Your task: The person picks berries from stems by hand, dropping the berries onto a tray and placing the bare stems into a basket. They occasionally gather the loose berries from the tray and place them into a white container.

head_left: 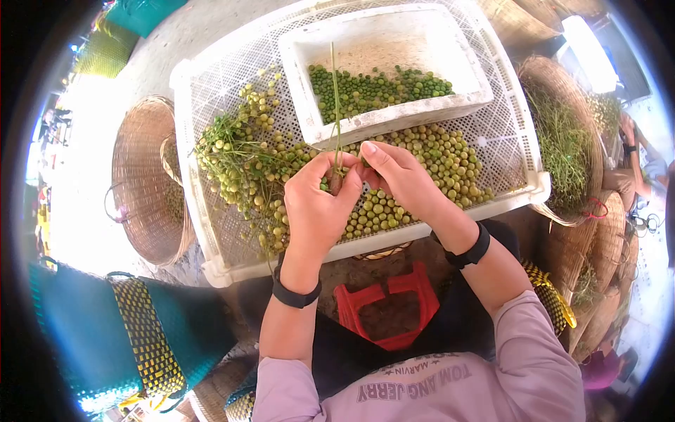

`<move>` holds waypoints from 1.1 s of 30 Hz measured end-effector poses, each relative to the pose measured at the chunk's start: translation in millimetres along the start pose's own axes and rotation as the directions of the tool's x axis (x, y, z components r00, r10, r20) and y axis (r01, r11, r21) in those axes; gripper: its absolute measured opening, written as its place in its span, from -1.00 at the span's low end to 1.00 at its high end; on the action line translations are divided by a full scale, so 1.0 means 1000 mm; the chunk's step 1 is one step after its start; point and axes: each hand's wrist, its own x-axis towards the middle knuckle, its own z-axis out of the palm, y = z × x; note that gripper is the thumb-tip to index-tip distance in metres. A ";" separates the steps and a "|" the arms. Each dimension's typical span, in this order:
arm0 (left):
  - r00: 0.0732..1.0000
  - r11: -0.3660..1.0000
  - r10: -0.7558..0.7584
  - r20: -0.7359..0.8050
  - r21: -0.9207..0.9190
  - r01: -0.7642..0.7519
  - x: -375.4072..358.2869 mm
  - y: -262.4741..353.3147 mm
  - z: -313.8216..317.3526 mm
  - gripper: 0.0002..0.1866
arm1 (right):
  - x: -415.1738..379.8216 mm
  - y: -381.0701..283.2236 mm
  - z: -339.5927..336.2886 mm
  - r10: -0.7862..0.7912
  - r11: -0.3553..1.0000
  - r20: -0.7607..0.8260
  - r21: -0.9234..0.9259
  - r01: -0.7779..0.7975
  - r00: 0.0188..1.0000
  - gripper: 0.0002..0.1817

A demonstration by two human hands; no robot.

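Note:
My left hand [314,204] pinches a thin green stem [336,105] that stands upright, with a brownish lump [336,184] at its lower end. Close against it, my right hand [397,172] has thumb and fingers pressed together around a small green piece. Both hands are over a white perforated tray [506,141]. Loose yellow-green round fruits [450,165] lie beyond and beside my right hand. Fruits still on leafy stems [242,151] are heaped to the left. A white foam box [380,123] on the tray holds smaller dark green fruits [373,88].
A wicker basket [144,176] stands left of the tray. Another basket [590,119] with green stems [559,148] stands on the right. A red stool [415,313] is below the tray, a teal bag [77,337] at lower left. Another person's arm [631,133] shows at far right.

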 end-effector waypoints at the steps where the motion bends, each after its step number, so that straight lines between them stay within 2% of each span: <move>1: 1.000 1.000 0.001 0.003 0.000 -0.001 -0.001 0.000 0.000 -0.91 | 0.000 -0.001 0.000 0.043 0.997 0.006 0.070 -0.044 0.999 -0.63; 4: 0.996 0.997 -0.072 0.049 -0.006 0.073 0.000 -0.001 -0.003 -0.92 | 0.000 0.004 -0.003 -0.007 0.999 0.050 -0.038 0.009 0.999 -0.62; 5: 0.989 0.989 -0.121 0.087 -0.078 0.128 0.001 -0.002 -0.004 -0.90 | -0.001 0.004 -0.003 -0.006 0.999 0.049 -0.037 0.008 0.999 -0.62; 7: 0.978 0.972 -0.166 0.129 -0.148 0.184 0.003 -0.003 -0.007 -0.89 | -0.002 0.000 0.001 0.112 0.991 -0.003 0.081 -0.111 0.994 -0.65; 8: 0.968 0.946 -0.201 0.148 -0.226 0.231 0.004 -0.003 -0.009 -0.88 | -0.002 0.000 -0.003 0.112 0.991 -0.002 0.080 -0.111 0.994 -0.65; 9: 0.958 0.913 -0.233 0.169 -0.302 0.275 0.005 -0.002 -0.010 -0.88 | -0.002 0.000 -0.010 0.151 0.966 0.104 0.196 -0.169 0.983 -0.66; 10: 0.958 0.913 -0.233 0.168 -0.302 0.275 0.005 -0.002 -0.010 -0.88 | -0.001 -0.001 -0.014 0.177 0.924 0.213 0.301 -0.236 0.961 -0.68; 11: 0.962 0.918 -0.228 0.151 -0.295 0.264 0.005 -0.001 -0.011 -0.88 | -0.001 0.000 -0.014 0.176 0.924 0.213 0.302 -0.236 0.961 -0.68; 13: 0.965 0.923 -0.223 0.136 -0.288 0.254 0.005 -0.001 -0.011 -0.88 | -0.001 0.000 -0.009 0.144 0.935 0.156 0.302 -0.187 0.977 -0.71; 14: 0.973 0.953 -0.191 0.132 -0.211 0.216 0.005 -0.001 -0.010 -0.88 | 0.000 0.003 -0.006 0.145 0.935 0.156 0.303 -0.187 0.977 -0.71; 15: 0.978 0.975 -0.159 0.132 -0.132 0.176 0.004 -0.001 -0.009 -0.88 | 0.001 0.007 -0.002 0.045 0.985 0.114 0.163 -0.063 0.992 -0.72; 16: 0.978 0.975 -0.160 0.132 -0.132 0.178 0.004 -0.001 -0.008 -0.88 | 0.001 0.010 0.000 -0.061 0.998 0.088 0.016 0.060 0.994 -0.73; 17: 0.972 0.947 -0.203 0.116 -0.231 0.225 0.004 -0.001 -0.007 -0.88 | 0.000 0.010 -0.001 -0.059 0.998 0.088 0.017 0.058 0.994 -0.73; 18: 0.964 0.907 -0.246 0.103 -0.327 0.267 0.004 -0.001 -0.006 -0.88 | -0.001 0.007 -0.003 0.032 0.977 0.104 0.206 -0.053 0.994 -0.73; 19: 0.964 0.908 -0.248 0.101 -0.324 0.267 0.005 -0.003 -0.008 -0.88 | -0.002 0.006 -0.004 0.116 0.908 0.138 0.386 -0.162 0.984 -0.73; 21: 0.950 0.790 -0.312 0.016 -0.551 0.269 0.009 -0.011 -0.013 -0.90 | -0.004 0.004 -0.004 0.131 0.883 0.170 0.428 -0.192 0.977 -0.72; 22: 0.961 0.795 -0.277 -0.009 -0.564 0.224 0.011 -0.012 -0.014 -0.92 | -0.004 0.004 -0.002 0.147 0.856 0.197 0.466 -0.224 0.969 -0.72; 23: 0.961 0.798 -0.277 -0.014 -0.561 0.222 0.010 -0.012 -0.015 -0.92 | -0.005 0.004 0.000 0.145 0.855 0.202 0.468 -0.226 0.969 -0.72; 25: 0.957 0.899 -0.264 -0.116 -0.390 0.201 0.009 -0.006 -0.016 -0.93 | -0.008 0.003 0.005 0.129 0.939 0.169 0.295 -0.175 0.977 -0.70; 26: 0.961 0.926 -0.244 -0.131 -0.327 0.191 0.009 -0.006 -0.016 -0.92 | -0.011 0.001 0.013 0.057 0.976 0.081 0.206 -0.072 0.995 -0.72; 27: 0.961 0.925 -0.245 -0.131 -0.327 0.191 0.008 -0.005 -0.014 -0.92 | -0.009 0.005 0.017 0.057 0.976 0.081 0.206 -0.073 0.995 -0.72; 29: 0.966 0.963 -0.174 -0.189 -0.237 0.127 0.007 -0.002 -0.009 -0.91 | -0.007 0.013 0.021 -0.266 0.964 0.020 -0.023 0.266 0.964 -0.74; 30: 0.967 0.963 -0.174 -0.187 -0.238 0.127 0.007 -0.003 -0.008 -0.91 | -0.008 0.011 0.020 -0.199 0.979 0.036 -0.039 0.200 0.979 -0.75; 32: 0.985 0.992 -0.034 -0.171 -0.126 0.012 0.007 -0.007 -0.005 -0.91 | -0.007 0.014 0.018 -0.161 0.987 0.040 -0.013 0.161 0.986 -0.76; 33: 0.985 0.992 -0.033 -0.169 -0.126 0.012 0.006 -0.006 -0.008 -0.91 | -0.006 0.014 0.016 -0.122 0.993 0.048 0.013 0.121 0.991 -0.76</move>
